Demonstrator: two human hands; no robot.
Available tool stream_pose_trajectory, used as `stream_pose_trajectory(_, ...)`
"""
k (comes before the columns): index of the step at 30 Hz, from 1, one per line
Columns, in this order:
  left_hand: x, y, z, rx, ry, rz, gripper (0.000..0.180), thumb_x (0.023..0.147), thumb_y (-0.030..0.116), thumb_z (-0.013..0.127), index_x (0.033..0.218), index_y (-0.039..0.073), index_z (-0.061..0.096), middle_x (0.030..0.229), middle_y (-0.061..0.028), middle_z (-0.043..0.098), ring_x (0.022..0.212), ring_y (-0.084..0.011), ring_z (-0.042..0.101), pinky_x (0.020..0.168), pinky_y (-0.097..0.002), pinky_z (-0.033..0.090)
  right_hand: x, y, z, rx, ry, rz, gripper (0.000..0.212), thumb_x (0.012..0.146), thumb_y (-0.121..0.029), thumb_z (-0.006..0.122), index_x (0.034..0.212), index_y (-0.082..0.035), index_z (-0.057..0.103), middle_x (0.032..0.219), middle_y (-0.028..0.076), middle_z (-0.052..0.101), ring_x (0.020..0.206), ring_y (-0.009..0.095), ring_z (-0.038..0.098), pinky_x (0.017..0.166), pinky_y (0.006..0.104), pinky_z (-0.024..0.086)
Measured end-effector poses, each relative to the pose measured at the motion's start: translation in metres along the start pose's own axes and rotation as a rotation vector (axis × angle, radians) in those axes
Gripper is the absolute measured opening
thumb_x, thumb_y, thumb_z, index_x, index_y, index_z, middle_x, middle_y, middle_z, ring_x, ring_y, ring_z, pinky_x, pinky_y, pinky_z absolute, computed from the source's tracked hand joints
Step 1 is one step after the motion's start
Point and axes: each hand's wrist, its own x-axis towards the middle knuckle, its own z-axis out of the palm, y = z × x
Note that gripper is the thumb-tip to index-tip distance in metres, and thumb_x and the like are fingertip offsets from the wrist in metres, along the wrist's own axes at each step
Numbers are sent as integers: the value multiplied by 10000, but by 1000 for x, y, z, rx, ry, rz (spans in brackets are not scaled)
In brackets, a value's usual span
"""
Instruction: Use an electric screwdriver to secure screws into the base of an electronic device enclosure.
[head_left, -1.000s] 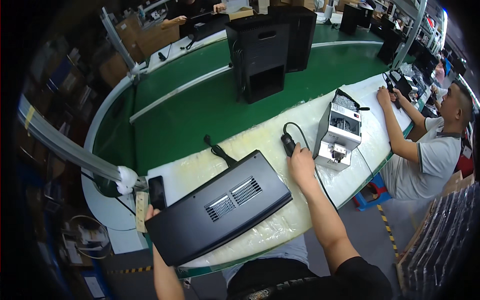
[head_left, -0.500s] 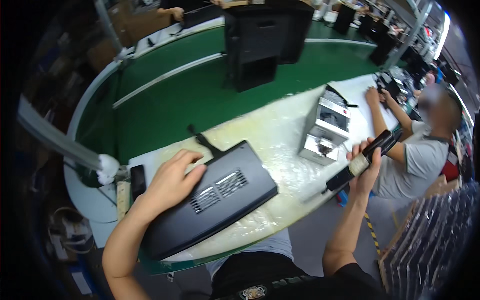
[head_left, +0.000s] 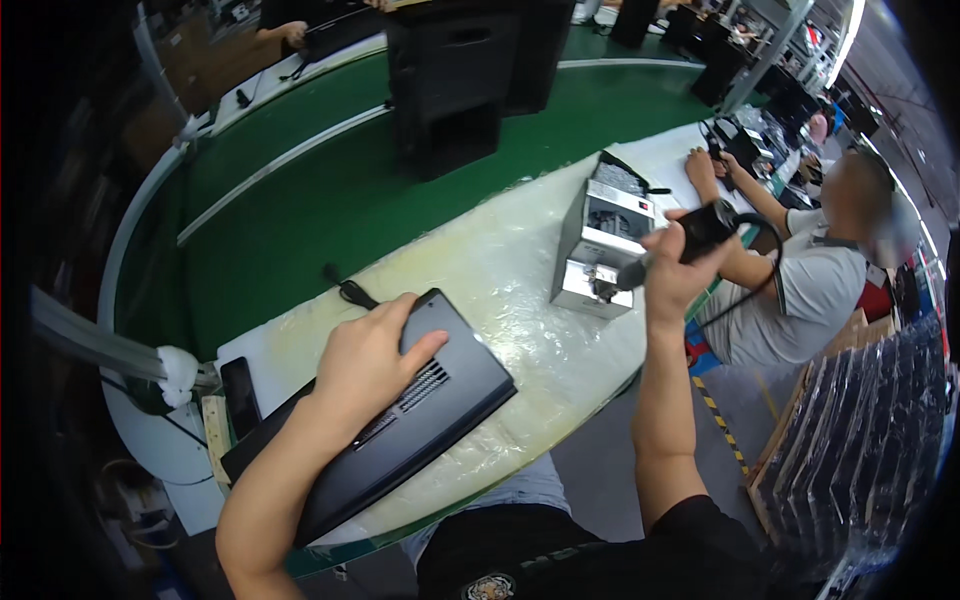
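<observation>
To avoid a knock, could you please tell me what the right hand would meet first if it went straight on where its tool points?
Probably the silver box, though how high the tool sits is unclear.

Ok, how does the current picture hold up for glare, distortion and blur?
Head view: white glare on the pale plastic-covered worktop, and fisheye bowing along its near edge. Head view: corners fall to black; the black corded handheld tool in the right hand looks slightly soft.
</observation>
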Motion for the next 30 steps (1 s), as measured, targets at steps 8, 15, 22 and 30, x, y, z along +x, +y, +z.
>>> stream_pose_trajectory(8, 1, -1, -3, 53, -59, 22, 525, 896, 434, 629, 1158, -20, 618, 1007, -217, 686, 864, -395, 672, 783, -439, 543, 5, -97, 56, 215, -88, 27, 340, 980, -103, 476, 1280, 22, 375, 1025, 171, 624, 559, 181, 592, 493, 268, 510)
stream_pose_trajectory(15, 0, -2, -5, 54, -53, 23, 526, 902, 454, 614, 1128, -20, 615, 966, -206, 685, 835, -382, 672, 754, -445, 543, 25, -161, 136, 522, -233, -94, 423, 1015, -243, 465, 1319, 41, 390, 1012, 222, 640, 550, 189, 602, 475, 287, 516)
stream_pose_trajectory(22, 1, -8, 0, 66, -43, 28, 548, 909, 473, 598, 1122, -32, 609, 940, -197, 685, 823, -368, 675, 737, -438, 544, 12, -159, 171, 484, -369, -102, 342, 1000, -196, 531, 1230, 33, 424, 972, 182, 653, 558, 178, 598, 491, 267, 497)
stream_pose_trajectory(30, -1, -6, 3, 81, -22, 64, 537, 905, 465, 609, 1124, -25, 600, 897, -186, 681, 754, -351, 678, 655, -438, 550, -11, -145, 182, 554, -405, -122, 394, 954, -182, 633, 1215, 18, 418, 980, 144, 652, 618, 121, 602, 546, 232, 497)
